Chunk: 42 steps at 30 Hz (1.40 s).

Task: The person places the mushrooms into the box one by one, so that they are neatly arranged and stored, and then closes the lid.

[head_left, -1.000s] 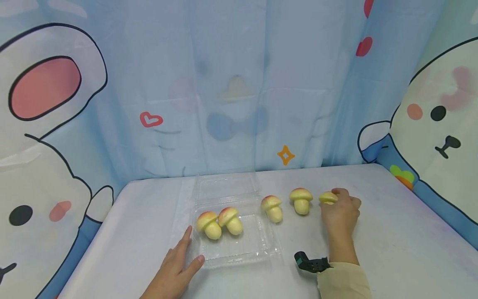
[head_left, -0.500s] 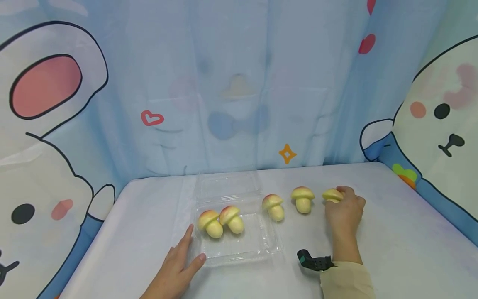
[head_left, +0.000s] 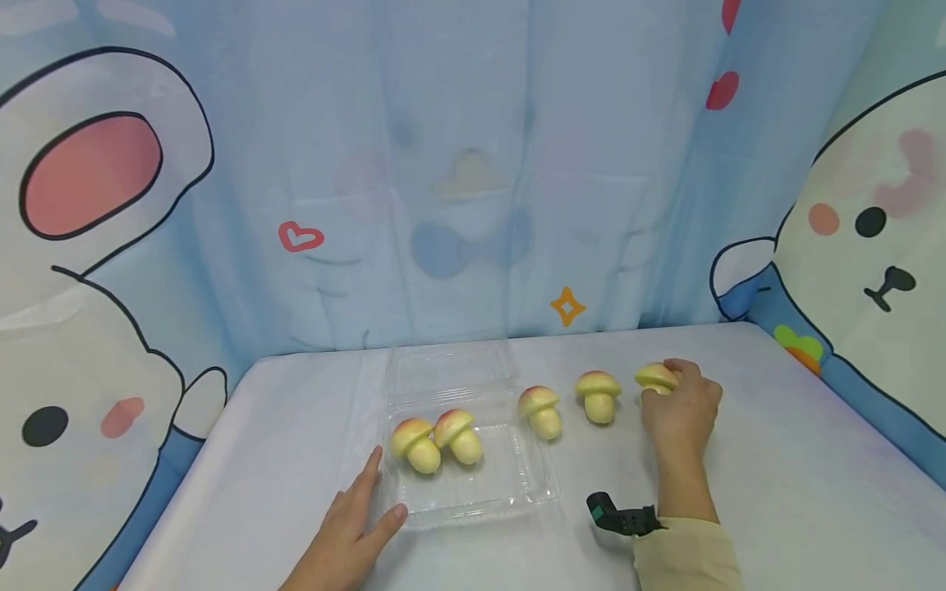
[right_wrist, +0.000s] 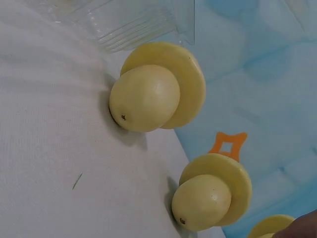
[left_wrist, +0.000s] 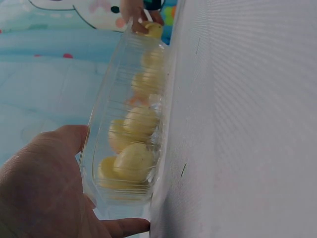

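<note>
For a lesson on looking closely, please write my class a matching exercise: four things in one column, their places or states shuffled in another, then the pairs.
1. left hand
2. right hand
3. clear container
4. orange star

A. printed on the blue backdrop
B. grips the rightmost mushroom-shaped piece
C. at the container's near left corner
D. lid open, two mushroom-shaped pieces inside

Pairs: 1-C; 2-B; 3-D; 4-A

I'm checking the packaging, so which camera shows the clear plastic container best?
The head view: it shows the clear container almost whole, from above, with two mushroom-shaped pieces inside. The left wrist view shows its side close up; the right wrist view catches only part of it, cut off at the top.
</note>
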Tool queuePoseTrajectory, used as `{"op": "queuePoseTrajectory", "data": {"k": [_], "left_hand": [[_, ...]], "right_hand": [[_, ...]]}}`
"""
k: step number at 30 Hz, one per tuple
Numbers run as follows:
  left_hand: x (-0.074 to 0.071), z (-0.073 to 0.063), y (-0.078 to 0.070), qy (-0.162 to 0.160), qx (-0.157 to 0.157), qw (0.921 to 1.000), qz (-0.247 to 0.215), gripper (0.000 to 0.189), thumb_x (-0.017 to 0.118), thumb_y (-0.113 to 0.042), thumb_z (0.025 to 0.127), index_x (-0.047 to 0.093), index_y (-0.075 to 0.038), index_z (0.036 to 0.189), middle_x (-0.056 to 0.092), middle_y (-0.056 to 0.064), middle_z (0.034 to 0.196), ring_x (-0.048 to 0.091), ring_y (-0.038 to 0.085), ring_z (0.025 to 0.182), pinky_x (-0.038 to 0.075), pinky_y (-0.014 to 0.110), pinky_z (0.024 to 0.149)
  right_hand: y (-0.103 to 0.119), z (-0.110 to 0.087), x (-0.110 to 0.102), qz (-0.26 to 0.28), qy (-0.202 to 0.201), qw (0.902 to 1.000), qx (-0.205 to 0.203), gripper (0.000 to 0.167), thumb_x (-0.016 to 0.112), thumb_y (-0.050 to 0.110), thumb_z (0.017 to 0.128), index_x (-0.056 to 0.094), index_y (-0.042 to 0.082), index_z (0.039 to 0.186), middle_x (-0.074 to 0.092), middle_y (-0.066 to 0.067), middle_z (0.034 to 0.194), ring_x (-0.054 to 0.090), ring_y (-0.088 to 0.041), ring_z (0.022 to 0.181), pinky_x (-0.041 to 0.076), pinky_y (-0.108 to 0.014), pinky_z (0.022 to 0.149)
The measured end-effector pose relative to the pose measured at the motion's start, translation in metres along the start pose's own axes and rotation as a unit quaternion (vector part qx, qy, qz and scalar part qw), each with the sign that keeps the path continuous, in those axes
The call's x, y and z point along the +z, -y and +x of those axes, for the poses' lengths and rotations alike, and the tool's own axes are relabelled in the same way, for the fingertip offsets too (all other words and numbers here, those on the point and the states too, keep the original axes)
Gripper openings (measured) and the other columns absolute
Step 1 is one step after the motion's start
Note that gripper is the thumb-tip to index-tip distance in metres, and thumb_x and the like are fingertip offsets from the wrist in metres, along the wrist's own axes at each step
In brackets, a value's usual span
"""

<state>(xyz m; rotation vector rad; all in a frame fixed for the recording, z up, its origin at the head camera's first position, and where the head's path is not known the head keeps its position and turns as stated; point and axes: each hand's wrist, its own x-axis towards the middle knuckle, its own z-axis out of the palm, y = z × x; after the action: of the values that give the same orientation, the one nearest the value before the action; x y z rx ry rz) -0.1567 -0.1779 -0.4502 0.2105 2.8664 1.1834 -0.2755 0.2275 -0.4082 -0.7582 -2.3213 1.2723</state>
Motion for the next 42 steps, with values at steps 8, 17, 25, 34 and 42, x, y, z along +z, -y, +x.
{"op": "queuePoseTrajectory", "data": {"k": [8, 17, 25, 34, 42], "left_hand": [[0.000, 0.000, 0.001, 0.000, -0.001, 1.0000, 0.001, 0.082, 0.056, -0.052, 0.103, 0.020, -0.015, 0.166, 0.046, 0.025, 0.157, 0.037, 0.050, 0.149, 0.017, 0.075, 0.119], [0.000, -0.001, 0.001, -0.002, 0.001, 1.0000, -0.001, 0.082, 0.057, -0.052, 0.103, 0.021, -0.015, 0.166, 0.046, 0.024, 0.157, 0.037, 0.048, 0.149, 0.016, 0.075, 0.120], [0.001, 0.000, 0.001, -0.001, 0.000, 1.0000, -0.005, 0.082, 0.057, -0.052, 0.103, 0.021, -0.014, 0.166, 0.044, 0.025, 0.159, 0.037, 0.046, 0.150, 0.013, 0.074, 0.121], [0.001, 0.000, 0.001, -0.001, 0.002, 1.0000, -0.006, 0.082, 0.057, -0.051, 0.103, 0.021, -0.014, 0.166, 0.045, 0.024, 0.159, 0.038, 0.044, 0.150, 0.012, 0.073, 0.121], [0.001, 0.000, 0.001, 0.000, 0.000, 1.0000, -0.007, 0.082, 0.057, -0.051, 0.103, 0.020, -0.014, 0.166, 0.046, 0.024, 0.158, 0.039, 0.043, 0.150, 0.012, 0.073, 0.122]], "right_hand": [[0.006, -0.001, -0.005, 0.000, 0.002, 1.0000, -0.006, 0.060, 0.057, 0.001, 0.095, 0.045, 0.003, 0.153, 0.034, -0.033, 0.152, 0.041, -0.050, 0.134, 0.037, -0.064, 0.115], [0.020, -0.007, -0.010, 0.001, 0.008, 0.9995, -0.030, 0.060, 0.058, 0.003, 0.095, 0.046, 0.005, 0.154, 0.037, -0.032, 0.151, 0.041, -0.049, 0.135, 0.038, -0.064, 0.114], [0.031, -0.014, -0.013, 0.002, 0.020, 0.9985, -0.051, 0.059, 0.059, 0.003, 0.095, 0.047, 0.005, 0.153, 0.038, -0.032, 0.150, 0.040, -0.049, 0.134, 0.038, -0.064, 0.113], [0.041, -0.022, -0.011, 0.010, 0.022, 0.9976, -0.065, 0.058, 0.059, 0.003, 0.095, 0.048, 0.006, 0.152, 0.038, -0.029, 0.152, 0.038, -0.048, 0.140, 0.038, -0.063, 0.115], [0.048, -0.027, -0.011, 0.019, 0.020, 0.9970, -0.072, 0.058, 0.060, 0.002, 0.095, 0.050, 0.007, 0.151, 0.039, -0.027, 0.154, 0.037, -0.047, 0.142, 0.039, -0.063, 0.116]]}}
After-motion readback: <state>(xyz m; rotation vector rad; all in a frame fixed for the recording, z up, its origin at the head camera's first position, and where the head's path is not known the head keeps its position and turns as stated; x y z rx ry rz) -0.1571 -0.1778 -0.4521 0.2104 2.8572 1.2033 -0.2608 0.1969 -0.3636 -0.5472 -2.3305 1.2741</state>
